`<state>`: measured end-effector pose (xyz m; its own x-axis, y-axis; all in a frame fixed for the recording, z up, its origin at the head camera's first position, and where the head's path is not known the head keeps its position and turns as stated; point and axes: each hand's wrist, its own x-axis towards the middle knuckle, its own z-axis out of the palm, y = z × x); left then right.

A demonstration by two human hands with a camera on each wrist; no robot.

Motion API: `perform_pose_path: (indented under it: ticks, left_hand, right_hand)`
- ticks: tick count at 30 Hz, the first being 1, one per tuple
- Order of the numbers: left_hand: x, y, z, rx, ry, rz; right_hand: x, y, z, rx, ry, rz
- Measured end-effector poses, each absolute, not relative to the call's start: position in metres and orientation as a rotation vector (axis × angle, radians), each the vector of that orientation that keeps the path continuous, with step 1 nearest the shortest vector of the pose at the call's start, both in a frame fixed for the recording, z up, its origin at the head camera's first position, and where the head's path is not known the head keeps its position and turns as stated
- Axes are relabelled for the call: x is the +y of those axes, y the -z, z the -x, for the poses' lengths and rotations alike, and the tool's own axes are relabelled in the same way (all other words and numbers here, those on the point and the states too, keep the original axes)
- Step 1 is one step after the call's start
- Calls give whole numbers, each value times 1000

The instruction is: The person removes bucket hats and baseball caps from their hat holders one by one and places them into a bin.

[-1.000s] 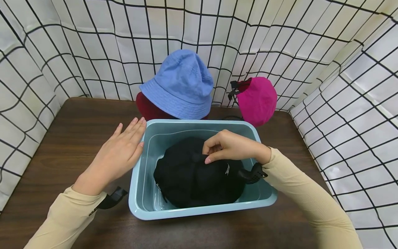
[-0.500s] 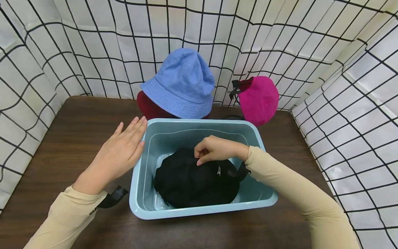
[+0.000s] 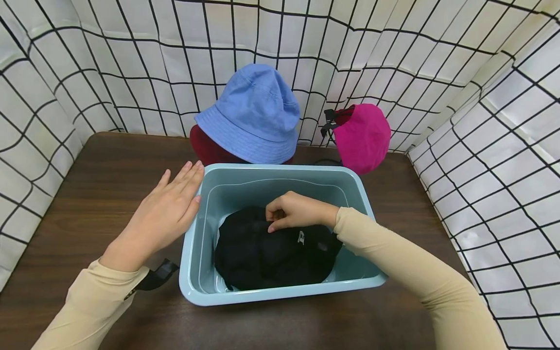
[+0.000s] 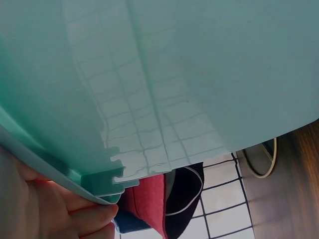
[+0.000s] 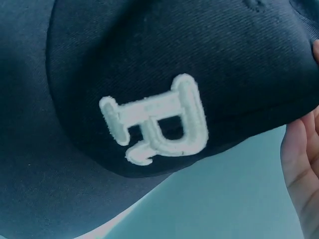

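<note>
While your right hand [image 3: 294, 211] reaches into the light blue bin [image 3: 271, 294], its fingers [image 3: 274, 224] are curled and pinch the fabric at the top of the black cap [image 3: 262, 257]. The cap lies inside the bin on its floor, filling most of the near half. Note its appearance: dark, tightly woven twill cloth, a rounded crown with visible seams, and a small white embroidered emblem [image 3: 301, 237] on the front panel. In the right wrist view the emblem [image 5: 157, 119] reads as raised white stitching with a thick outline, seen upside down, and the cap [image 5: 149, 59] overhangs the pale blue floor of the bin [image 5: 224, 199].

Your left hand [image 3: 164, 216] lies flat against the outer left wall of the bin, fingers [image 3: 183, 176] straight and together, holding nothing. The left wrist view shows that hand [image 4: 55, 209] under the bin's rim [image 4: 99, 191].

Behind the bin on the brown wooden counter [image 3: 96, 175] stand a blue bucket hat [image 3: 251, 114] stacked over a dark red hat [image 3: 210, 150], and to the right a magenta cap [image 3: 363, 138] with a black strap. White cloth with a black grid [image 3: 393, 53] encloses the counter on three sides.
</note>
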<state>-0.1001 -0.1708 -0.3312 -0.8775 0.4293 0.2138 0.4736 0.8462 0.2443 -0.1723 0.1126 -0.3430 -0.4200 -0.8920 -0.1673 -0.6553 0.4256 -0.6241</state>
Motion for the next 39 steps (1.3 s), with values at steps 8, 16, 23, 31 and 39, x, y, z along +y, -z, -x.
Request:
perform_pose_path:
  ticks: [8, 16, 23, 31, 39]
  left_hand:
    - [-171, 332, 100, -2864, 462, 712]
    - [-168, 333, 102, -2864, 467, 713]
    - [-168, 333, 101, -2852, 469, 710]
    - [-169, 333, 101, -2838, 471, 712]
    - [-169, 333, 101, -2831, 457, 717]
  right_hand:
    - [113, 344, 173, 2216, 648, 1329]
    - [116, 343, 173, 2209, 637, 1320]
    - [115, 344, 174, 2215, 623, 1318]
    - [115, 341, 174, 2218, 621, 1292]
    - [121, 332, 177, 2190, 720, 1284]
